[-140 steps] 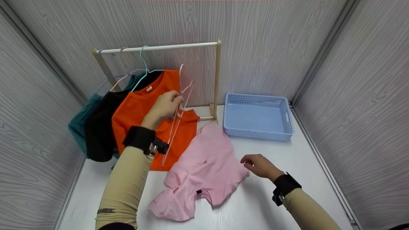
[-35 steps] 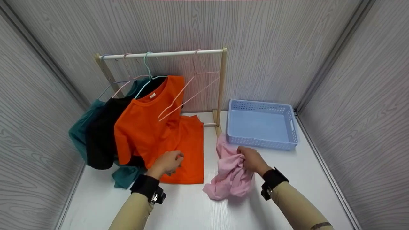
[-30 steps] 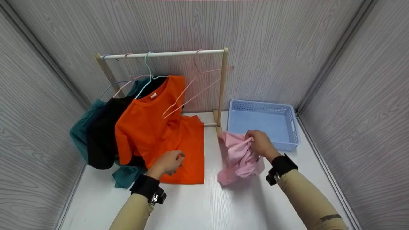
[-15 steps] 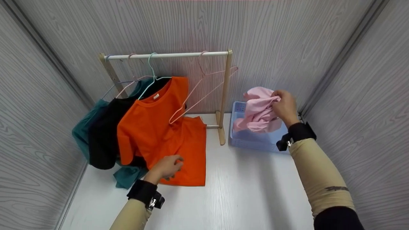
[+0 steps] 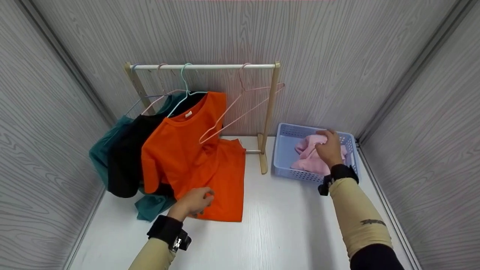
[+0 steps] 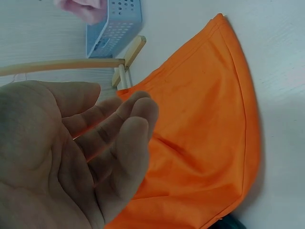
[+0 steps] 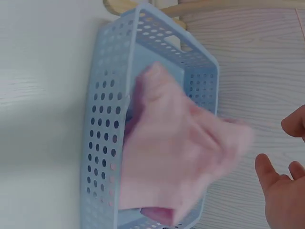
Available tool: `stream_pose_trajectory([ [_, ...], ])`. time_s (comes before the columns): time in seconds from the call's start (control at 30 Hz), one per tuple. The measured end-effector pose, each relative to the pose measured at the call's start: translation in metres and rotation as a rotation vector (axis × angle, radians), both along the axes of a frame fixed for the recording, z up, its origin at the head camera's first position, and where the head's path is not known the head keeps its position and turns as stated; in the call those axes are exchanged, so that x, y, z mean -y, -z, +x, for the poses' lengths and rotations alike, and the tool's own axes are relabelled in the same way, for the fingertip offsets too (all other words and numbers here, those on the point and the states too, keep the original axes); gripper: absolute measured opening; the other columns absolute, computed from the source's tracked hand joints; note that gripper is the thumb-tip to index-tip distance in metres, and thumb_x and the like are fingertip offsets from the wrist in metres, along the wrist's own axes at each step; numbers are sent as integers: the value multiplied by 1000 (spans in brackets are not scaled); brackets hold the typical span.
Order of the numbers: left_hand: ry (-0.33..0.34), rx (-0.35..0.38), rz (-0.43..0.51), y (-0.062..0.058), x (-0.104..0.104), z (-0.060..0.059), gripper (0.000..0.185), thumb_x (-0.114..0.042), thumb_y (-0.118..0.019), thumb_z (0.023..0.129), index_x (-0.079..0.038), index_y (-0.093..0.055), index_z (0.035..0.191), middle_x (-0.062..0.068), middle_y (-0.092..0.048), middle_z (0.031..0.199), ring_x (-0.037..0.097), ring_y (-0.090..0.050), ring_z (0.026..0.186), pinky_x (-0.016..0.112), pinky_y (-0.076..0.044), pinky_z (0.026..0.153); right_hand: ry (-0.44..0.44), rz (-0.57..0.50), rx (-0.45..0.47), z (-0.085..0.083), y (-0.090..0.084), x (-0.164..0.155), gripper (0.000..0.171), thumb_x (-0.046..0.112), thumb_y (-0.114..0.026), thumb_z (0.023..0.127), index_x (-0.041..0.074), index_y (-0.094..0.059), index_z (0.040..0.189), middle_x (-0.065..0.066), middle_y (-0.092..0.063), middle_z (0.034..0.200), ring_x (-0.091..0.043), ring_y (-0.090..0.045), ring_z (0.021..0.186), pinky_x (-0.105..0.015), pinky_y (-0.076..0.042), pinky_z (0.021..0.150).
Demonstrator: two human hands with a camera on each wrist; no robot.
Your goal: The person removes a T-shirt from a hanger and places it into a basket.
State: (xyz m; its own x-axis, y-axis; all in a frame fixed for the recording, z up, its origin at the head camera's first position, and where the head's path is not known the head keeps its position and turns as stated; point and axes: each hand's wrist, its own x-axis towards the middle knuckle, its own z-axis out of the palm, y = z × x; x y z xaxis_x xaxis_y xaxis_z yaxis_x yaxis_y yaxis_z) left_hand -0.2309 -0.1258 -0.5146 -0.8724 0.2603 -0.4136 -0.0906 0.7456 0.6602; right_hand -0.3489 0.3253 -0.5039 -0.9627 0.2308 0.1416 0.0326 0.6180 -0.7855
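Observation:
In the head view a crumpled pink shirt (image 5: pixel 310 159) lies in the blue perforated basket (image 5: pixel 282 150) at the right. My right hand (image 5: pixel 330 149) is over it, thumb and fingers spread apart. The right wrist view shows the pink shirt (image 7: pixel 162 143) blurred, with a gap between it and the fingertips (image 7: pixel 263 162). My left hand (image 5: pixel 195 201) hangs idle in front of the orange shirt (image 5: pixel 187 138), fingers loosely curled around nothing. Seen from the left wrist, the palm of my left hand (image 6: pixel 62 152) holds nothing, and orange cloth (image 6: pixel 200 143) spreads behind it.
A small clothes rack (image 5: pixel 213 66) stands at the back with a bare pink hanger (image 5: pixel 227 127) at its right end. Behind the orange shirt hang a black garment (image 5: pixel 125 161) and a teal one (image 5: pixel 103 150). Grey wood-patterned walls (image 5: pixel 423 150) enclose the white table (image 5: pixel 277 232).
The pink hanger went from my left hand onto the rack. My right hand gathered the pink shirt off the table, carried it right and let it go into the basket.

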Motion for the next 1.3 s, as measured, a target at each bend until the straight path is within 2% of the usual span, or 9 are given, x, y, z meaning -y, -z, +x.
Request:
stream_pose_trajectory([
  [0.23,11,-19,-11,-3,-3,-10,30,-28,-53,101,-16,-58,127,4,-63,93,19,-58,62,31,-52,55,-85,96,115,13,7,-3,42,1,-48,88,-2,-53,129,-26,-44,143,-42,-35,139,-55,-25,116],
  [0.37,16,-53,-28,-16,-2,-25,30,-28,-52,101,-15,-59,127,4,-62,91,21,-59,63,29,-50,54,-170,153,215,22,10,-5,43,1,-48,90,-2,-51,133,-26,-46,143,-43,-38,136,-58,-28,113],
  [0.53,31,-141,-119,-54,9,-51,34,-30,-48,102,-13,-56,132,6,-61,89,19,-58,65,28,-48,58,-291,236,206,30,16,-4,40,0,-52,89,-6,-54,128,-29,-53,134,-45,-48,126,-58,-36,107],
  [0.67,30,-265,-198,-92,24,-71,37,-32,-44,104,-12,-54,134,11,-63,95,20,-58,68,30,-45,61,-384,292,118,38,22,0,35,-3,-57,84,-11,-58,118,-32,-60,121,-48,-54,116,-58,-39,103],
  [0.73,20,-336,-227,-110,32,-78,37,-32,-43,104,-12,-54,133,13,-65,102,23,-59,73,33,-46,64,-422,303,120,43,24,2,34,-3,-58,83,-12,-58,116,-32,-61,119,-48,-55,115,-59,-39,102],
  [0.93,-123,-564,-271,-146,46,-93,34,-25,-46,101,-8,-58,128,18,-62,122,36,-62,99,51,-49,80,-467,294,235,59,33,5,37,0,-59,86,-10,-57,121,-30,-60,124,-48,-52,120,-60,-38,104],
  [1.07,-226,-629,-286,-152,51,-104,38,-19,-46,100,-4,-52,135,24,-52,133,42,-53,116,60,-47,89,-478,289,289,70,43,5,36,2,-61,87,-9,-58,122,-29,-59,125,-48,-52,121,-59,-39,104],
  [1.17,-253,-590,-301,-148,53,-112,45,-19,-43,101,-2,-43,142,28,-46,140,46,-49,122,62,-44,93,-491,302,302,79,52,6,35,3,-61,88,-7,-59,121,-29,-59,125,-48,-52,119,-59,-40,102],
  [1.3,-237,-531,-335,-139,54,-119,47,-23,-38,104,0,-39,144,32,-49,136,49,-55,112,61,-47,88,-512,302,283,89,61,7,34,1,-62,86,-8,-60,118,-29,-61,121,-47,-55,116,-59,-42,100],
])
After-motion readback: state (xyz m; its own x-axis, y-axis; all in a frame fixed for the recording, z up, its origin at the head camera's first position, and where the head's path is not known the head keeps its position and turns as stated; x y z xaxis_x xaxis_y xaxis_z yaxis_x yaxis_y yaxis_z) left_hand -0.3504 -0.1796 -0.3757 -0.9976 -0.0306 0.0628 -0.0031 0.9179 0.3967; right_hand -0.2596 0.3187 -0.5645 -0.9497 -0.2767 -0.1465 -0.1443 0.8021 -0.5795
